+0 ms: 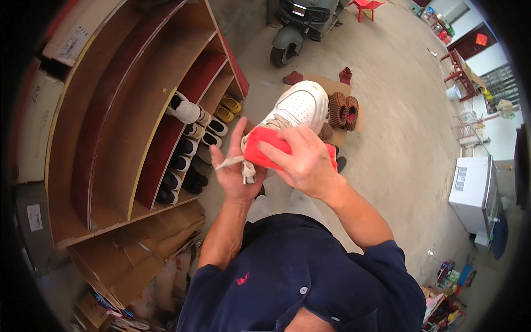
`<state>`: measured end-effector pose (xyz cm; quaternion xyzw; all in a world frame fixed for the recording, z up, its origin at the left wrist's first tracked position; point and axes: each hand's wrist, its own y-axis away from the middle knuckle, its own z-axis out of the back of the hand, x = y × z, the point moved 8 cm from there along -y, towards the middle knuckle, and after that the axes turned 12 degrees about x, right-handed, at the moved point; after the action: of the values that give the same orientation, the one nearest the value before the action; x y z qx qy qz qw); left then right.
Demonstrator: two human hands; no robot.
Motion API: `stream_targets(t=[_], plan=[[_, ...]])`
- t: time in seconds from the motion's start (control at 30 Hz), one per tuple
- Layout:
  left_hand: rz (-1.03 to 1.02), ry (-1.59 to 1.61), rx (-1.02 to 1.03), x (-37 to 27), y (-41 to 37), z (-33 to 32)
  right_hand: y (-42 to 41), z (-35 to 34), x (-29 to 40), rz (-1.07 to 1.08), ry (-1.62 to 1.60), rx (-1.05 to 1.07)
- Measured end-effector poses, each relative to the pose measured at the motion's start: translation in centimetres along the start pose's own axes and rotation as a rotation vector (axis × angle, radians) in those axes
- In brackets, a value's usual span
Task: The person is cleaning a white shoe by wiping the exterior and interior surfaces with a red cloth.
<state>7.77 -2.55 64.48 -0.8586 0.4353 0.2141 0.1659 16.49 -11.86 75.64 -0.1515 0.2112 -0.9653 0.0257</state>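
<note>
A white sneaker (296, 99) with beige laces is held up in front of me, its toe pointing away. My left hand (238, 178) is palm up at the heel end, under and beside the shoe, with some fingers spread. A loose lace end (230, 162) crosses those fingers, and a lace loop hangs by the palm. In my right hand (305, 159) is a red cloth (265, 145), pressed over the shoe's tongue and ankle area. Part of the cloth shows past the right wrist. The heel is mostly hidden behind the cloth and hands.
At left stands a wooden shoe rack (120, 124) with several pairs in its lower compartments. Brown striped slippers (344, 111) sit on flattened cardboard (327, 85) ahead. Farther off are a scooter (290, 37) and a red plastic chair (367, 6). A white appliance (471, 186) stands at right.
</note>
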Motion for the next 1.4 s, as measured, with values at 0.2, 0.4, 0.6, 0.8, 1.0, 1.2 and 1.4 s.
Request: stream_targets(t=[0.2, 0.4, 0.6, 0.8, 1.0, 1.2, 1.4], plan=[[-0.012, -0.065, -0.104, 0.4, -0.3, -1.4, 6.4, 2.4, -6.3, -0.217, -0.004, 0.058], [0.092, -0.257, -0.196, 3.5, -0.1, -1.9, 5.1, 7.5, 0.1, 0.082, -0.257, -0.185], [-0.089, -0.173, -0.178, 3.4, 0.3, -4.4, 3.9, 2.2, -3.7, 0.019, -0.258, -0.137], [-0.099, -0.16, -0.182, 3.8, -0.8, -4.3, 5.5, 2.6, -10.8, -0.167, 0.088, 0.009], [-0.033, -0.172, -0.167, 4.9, -1.8, -4.1, 2.6, 7.6, -8.3, -0.015, -0.388, -0.076], [-0.08, -0.041, 0.07, 4.9, -1.1, -3.6, 2.0, 3.1, -4.3, 0.164, -0.266, -0.031], [-0.002, -0.23, -0.044, 5.3, -1.8, -4.3, 2.7, 3.2, -13.0, -0.088, -0.016, -0.017]])
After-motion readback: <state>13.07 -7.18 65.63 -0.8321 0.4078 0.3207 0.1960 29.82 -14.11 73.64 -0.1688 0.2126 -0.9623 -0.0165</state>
